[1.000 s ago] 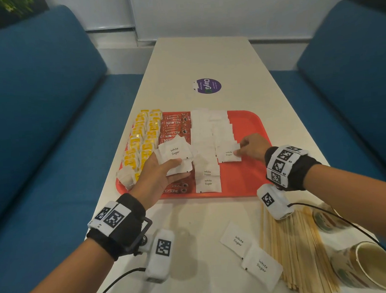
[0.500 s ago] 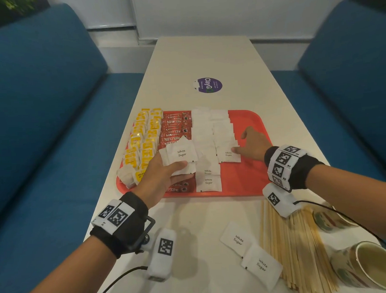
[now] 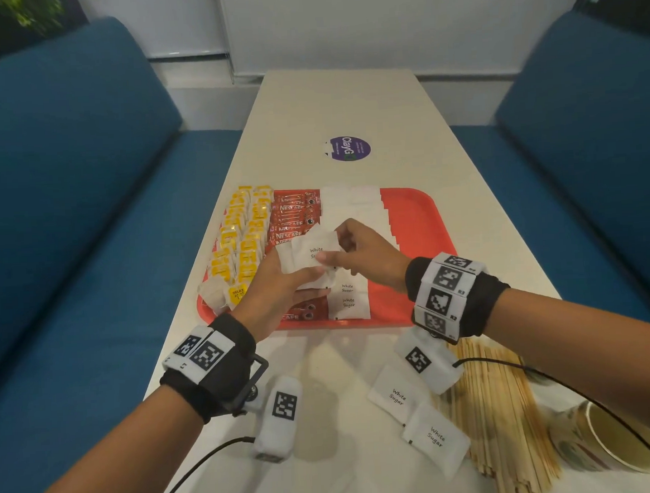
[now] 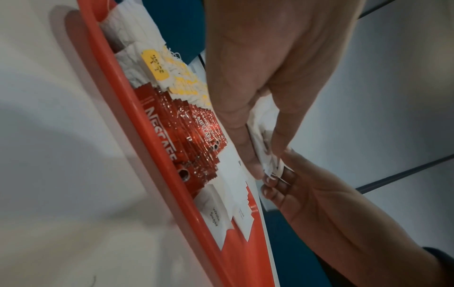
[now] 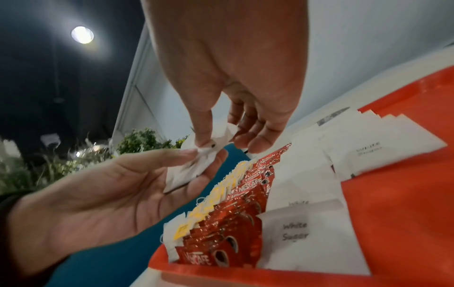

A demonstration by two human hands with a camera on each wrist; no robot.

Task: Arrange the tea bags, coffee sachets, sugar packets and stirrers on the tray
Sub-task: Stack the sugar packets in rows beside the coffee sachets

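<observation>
The left hand (image 3: 276,285) holds a small stack of white paper sugar packets (image 3: 309,256) between its thumb and fingers, palm turned up, above the middle of the red plastic tray (image 3: 423,219). The right hand (image 3: 368,255) reaches in from the right with the palm down, and its thumb and first fingers pinch the top packet of this stack at the edge; the other fingers (image 5: 258,143) hang loosely curled. In the right wrist view the two hands meet at the same crumpled white paper.

The top packet reads "White Su…", the rest is covered by the right thumb. On the tray, two columns of yellow-tagged tea bags (image 3: 241,242) lie along the left edge; one tag near the front left corner reads "RELAX". Next to them is a column of red coffee sachets (image 3: 292,214) printed "NESCAFE". Then come rows of flat white sugar packets (image 3: 350,295), two near the front edge marked "White Sugar".

On the white table (image 3: 339,104), in front of the tray, two more packets marked "White Sugar" (image 3: 416,417) lie beside a heap of thin wooden stirrers (image 3: 498,417). Near the front right corner of the table there is a paper cup (image 3: 615,442) on its side. Beyond the tray, a round purple sticker (image 3: 349,148) reads "ClayG".
</observation>
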